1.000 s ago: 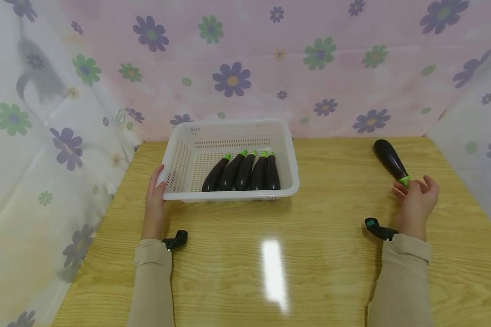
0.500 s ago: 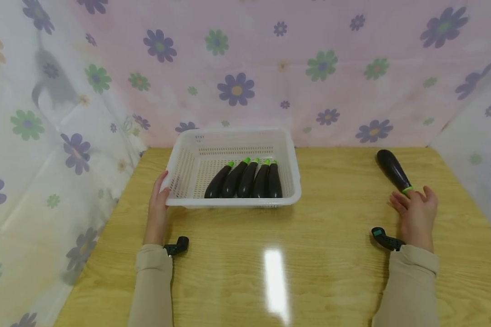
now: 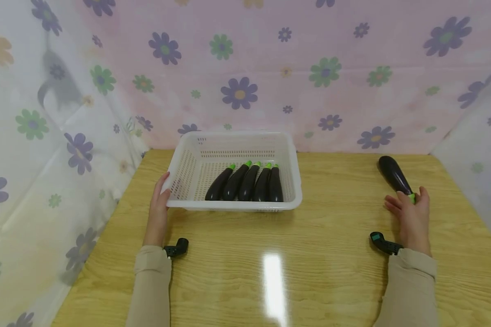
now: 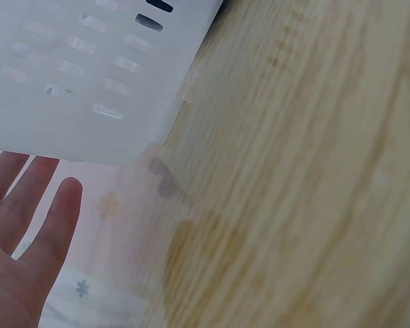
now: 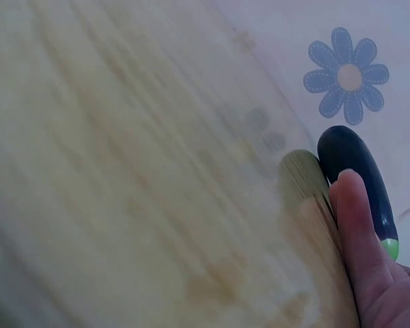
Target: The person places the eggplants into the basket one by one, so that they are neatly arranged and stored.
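Note:
A white plastic basket (image 3: 229, 205) stands on the wooden table, with several dark eggplants (image 3: 248, 184) lying side by side along its right half, green stems to the back. At its left front corner is my left hand (image 3: 156, 220), fingers extended against the outer side; in the left wrist view the straight fingers (image 4: 61, 205) reach up to the basket's edge. One more eggplant (image 3: 393, 173) lies at the far right, stem toward me. My right hand (image 3: 415, 225) is spread around its green stem end. One straight finger (image 5: 355, 212) overlaps the eggplant in the right wrist view.
A flowered cloth (image 3: 270, 81) hangs behind the table (image 3: 327, 236) and along both sides. Bare wood lies between the basket and the lone eggplant. Black cameras (image 3: 382, 244) jut inward from both wrists.
The head view has tilted slightly upward, shifting the scene lower. My right hand's fingers have drawn in a little to the left around the stem end. The left hand keeps its place at the basket.

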Tool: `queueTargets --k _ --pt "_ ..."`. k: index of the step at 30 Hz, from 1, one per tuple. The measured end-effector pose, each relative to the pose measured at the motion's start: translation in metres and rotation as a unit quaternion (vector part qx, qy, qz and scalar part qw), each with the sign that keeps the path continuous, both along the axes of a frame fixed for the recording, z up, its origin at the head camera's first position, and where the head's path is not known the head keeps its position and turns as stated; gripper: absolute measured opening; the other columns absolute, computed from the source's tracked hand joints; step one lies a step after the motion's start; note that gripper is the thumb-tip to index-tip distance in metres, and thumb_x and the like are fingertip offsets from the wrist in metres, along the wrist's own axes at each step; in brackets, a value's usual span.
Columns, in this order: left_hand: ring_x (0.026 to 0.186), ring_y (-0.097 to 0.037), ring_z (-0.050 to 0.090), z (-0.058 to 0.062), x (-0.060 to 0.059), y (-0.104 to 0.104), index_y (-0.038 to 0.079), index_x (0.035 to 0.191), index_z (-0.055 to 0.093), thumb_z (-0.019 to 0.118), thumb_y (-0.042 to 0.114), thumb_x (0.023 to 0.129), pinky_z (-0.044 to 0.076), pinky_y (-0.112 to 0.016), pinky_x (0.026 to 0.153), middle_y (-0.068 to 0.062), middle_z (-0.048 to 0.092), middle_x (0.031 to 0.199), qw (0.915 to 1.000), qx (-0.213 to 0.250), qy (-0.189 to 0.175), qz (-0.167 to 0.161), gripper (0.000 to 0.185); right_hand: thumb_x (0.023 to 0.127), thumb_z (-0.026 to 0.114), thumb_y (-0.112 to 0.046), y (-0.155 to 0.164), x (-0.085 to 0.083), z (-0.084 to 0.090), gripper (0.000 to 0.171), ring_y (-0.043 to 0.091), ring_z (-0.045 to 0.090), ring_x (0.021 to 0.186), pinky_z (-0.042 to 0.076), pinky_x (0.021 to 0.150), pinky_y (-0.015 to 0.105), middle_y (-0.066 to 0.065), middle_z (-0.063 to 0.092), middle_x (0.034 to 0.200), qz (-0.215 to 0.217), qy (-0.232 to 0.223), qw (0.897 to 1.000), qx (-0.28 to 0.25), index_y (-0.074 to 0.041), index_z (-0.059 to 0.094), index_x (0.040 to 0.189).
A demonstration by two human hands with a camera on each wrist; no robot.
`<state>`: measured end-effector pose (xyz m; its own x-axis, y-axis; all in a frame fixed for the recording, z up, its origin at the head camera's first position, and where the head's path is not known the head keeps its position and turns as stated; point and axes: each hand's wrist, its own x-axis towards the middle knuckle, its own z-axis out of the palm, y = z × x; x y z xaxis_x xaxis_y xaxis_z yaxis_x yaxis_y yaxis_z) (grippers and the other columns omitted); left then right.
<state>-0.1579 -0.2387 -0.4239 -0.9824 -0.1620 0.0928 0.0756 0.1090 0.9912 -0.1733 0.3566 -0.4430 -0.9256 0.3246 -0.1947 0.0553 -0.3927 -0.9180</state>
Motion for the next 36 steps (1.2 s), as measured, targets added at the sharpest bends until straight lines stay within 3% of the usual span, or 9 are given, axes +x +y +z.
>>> queueTargets --k 8,13,19,24,29,36 --pt "0.124 -0.018 0.029 0.018 0.007 0.007 0.033 0.138 0.030 0.030 0.025 0.097 0.022 -0.046 0.097 0.006 0.026 0.141 0.9999 -0.009 -0.009 -0.003 0.042 0.088 0.054 -0.017 -0.003 -0.004 -0.002 0.078 0.009 0.056 0.095 0.049 0.072 0.023 -0.003 -0.008 0.146 -0.020 -0.030 0.999 0.020 -0.029 0.000 0.143" --pt "0.125 -0.019 0.027 0.020 0.008 0.008 0.030 0.140 0.028 0.030 0.024 0.096 0.022 -0.046 0.098 0.005 0.025 0.142 0.9999 -0.013 -0.010 -0.005 0.044 0.085 0.059 -0.013 -0.001 -0.004 -0.004 0.078 0.008 0.059 0.085 0.049 0.068 0.022 -0.001 0.005 0.146 -0.024 -0.055 0.997 0.047 -0.024 0.009 0.144" --pt "0.126 -0.018 0.027 0.017 0.007 0.008 0.030 0.140 0.027 0.030 0.024 0.096 0.021 -0.045 0.098 0.006 0.024 0.142 0.9998 -0.015 -0.010 -0.006 0.044 0.085 0.056 -0.005 0.001 -0.005 -0.007 0.066 0.011 0.063 0.066 0.050 0.060 0.022 -0.002 0.038 0.119 -0.046 -0.086 0.992 0.078 -0.018 0.023 0.142" --pt "0.126 -0.019 0.027 0.018 0.007 0.009 0.031 0.139 0.027 0.029 0.024 0.096 0.021 -0.045 0.098 0.006 0.024 0.142 0.9998 -0.015 -0.011 -0.008 0.044 0.084 0.057 -0.006 0.001 -0.006 -0.007 0.061 0.010 0.060 0.056 0.049 0.050 0.023 -0.002 0.042 0.099 -0.059 -0.117 0.985 0.113 -0.015 0.032 0.139" --pt "0.125 -0.019 0.028 0.018 0.008 0.009 0.029 0.140 0.027 0.028 0.022 0.096 0.021 -0.045 0.098 0.005 0.025 0.142 0.9999 -0.010 -0.009 -0.009 0.044 0.080 0.065 -0.016 -0.002 -0.008 -0.004 0.062 0.007 0.053 0.048 0.045 0.040 0.023 -0.004 0.041 0.092 -0.053 -0.169 0.962 0.207 -0.013 0.038 0.136" --pt "0.125 -0.019 0.029 0.018 0.006 0.007 0.028 0.140 0.027 0.028 0.021 0.096 0.022 -0.045 0.098 0.003 0.025 0.142 0.9999 -0.007 -0.004 -0.012 0.044 0.083 0.058 -0.033 0.001 -0.012 -0.007 0.059 0.001 0.048 0.053 0.043 0.043 0.020 -0.013 0.044 0.081 -0.028 -0.219 0.907 0.359 -0.008 0.041 0.134"
